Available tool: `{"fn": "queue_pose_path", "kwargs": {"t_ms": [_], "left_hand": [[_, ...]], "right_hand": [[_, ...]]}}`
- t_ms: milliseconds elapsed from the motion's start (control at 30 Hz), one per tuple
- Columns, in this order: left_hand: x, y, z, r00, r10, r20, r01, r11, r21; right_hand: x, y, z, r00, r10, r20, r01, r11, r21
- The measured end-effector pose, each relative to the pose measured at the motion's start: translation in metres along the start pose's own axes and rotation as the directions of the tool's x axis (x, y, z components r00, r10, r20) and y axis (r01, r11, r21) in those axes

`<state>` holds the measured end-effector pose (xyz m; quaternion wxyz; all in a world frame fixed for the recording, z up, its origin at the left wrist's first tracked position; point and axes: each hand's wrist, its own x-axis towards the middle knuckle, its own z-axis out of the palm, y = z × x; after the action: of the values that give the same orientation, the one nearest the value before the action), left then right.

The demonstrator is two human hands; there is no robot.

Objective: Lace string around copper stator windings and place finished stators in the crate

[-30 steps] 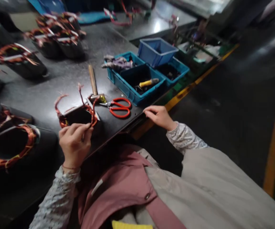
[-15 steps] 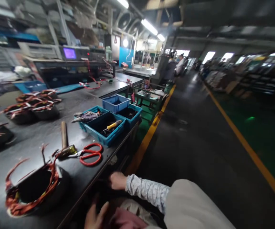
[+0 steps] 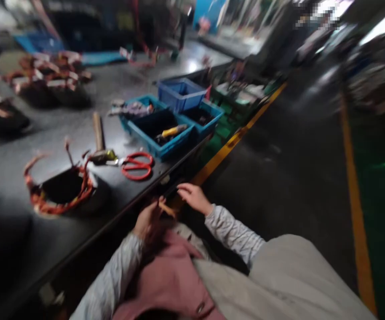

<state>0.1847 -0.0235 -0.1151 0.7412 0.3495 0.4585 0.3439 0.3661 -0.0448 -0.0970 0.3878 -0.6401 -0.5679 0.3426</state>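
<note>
My left hand [image 3: 148,218] is in front of the bench edge, above my lap, with its fingers curled together. My right hand [image 3: 195,198] faces it a short way off, its fingertips pressed together. A thin dark shape shows between the hands, too blurred to name. On the bench nearby lie red-handled scissors [image 3: 137,166] and a hammer [image 3: 98,133] with a wooden handle. A motor stator [image 3: 59,205] with copper-coloured windings and upright wire ends stands left of them.
Blue bins [image 3: 161,149] stand near the bench edge, one with a yellow-handled tool [image 3: 174,131] in it. More wound stators [image 3: 52,84] stand at the back left of the bench [image 3: 75,231]. A yellow-lined aisle [image 3: 295,178] runs along the right.
The view has tipped down, so the bench things appear higher. My left hand has risen from the lower edge towards my right hand, and both now meet closely before the bench edge.
</note>
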Motion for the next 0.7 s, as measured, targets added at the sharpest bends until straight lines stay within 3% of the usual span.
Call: {"fn": "queue_pose_path", "kwargs": {"t_ms": [133, 267, 333, 400, 567, 700], "left_hand": [[0.005, -0.015, -0.004, 0.975, -0.183, -0.122, 0.148, 0.958, -0.247], [0.0, -0.013, -0.001, 0.961, -0.266, -0.081, 0.191, 0.843, -0.503], [-0.001, -0.01, 0.001, 0.96, -0.27, -0.068, 0.189, 0.811, -0.554], [-0.001, -0.01, 0.002, 0.961, -0.269, -0.063, 0.186, 0.801, -0.569], [-0.001, -0.014, 0.001, 0.959, -0.283, -0.032, 0.221, 0.812, -0.54], [0.0, -0.019, -0.002, 0.948, -0.317, -0.041, 0.245, 0.801, -0.546]], "right_hand": [[-0.033, 0.017, -0.007, 0.987, 0.151, 0.051, -0.156, 0.98, 0.123], [-0.06, 0.016, 0.003, 0.98, 0.166, 0.113, -0.184, 0.968, 0.17], [-0.066, 0.016, 0.005, 0.98, 0.167, 0.112, -0.187, 0.96, 0.207], [-0.067, 0.017, 0.005, 0.989, 0.117, 0.093, -0.134, 0.967, 0.214], [-0.06, 0.008, 0.005, 0.988, -0.139, 0.065, 0.13, 0.984, 0.119], [-0.053, 0.001, 0.012, 0.993, -0.11, -0.034, 0.112, 0.992, 0.065]]}}
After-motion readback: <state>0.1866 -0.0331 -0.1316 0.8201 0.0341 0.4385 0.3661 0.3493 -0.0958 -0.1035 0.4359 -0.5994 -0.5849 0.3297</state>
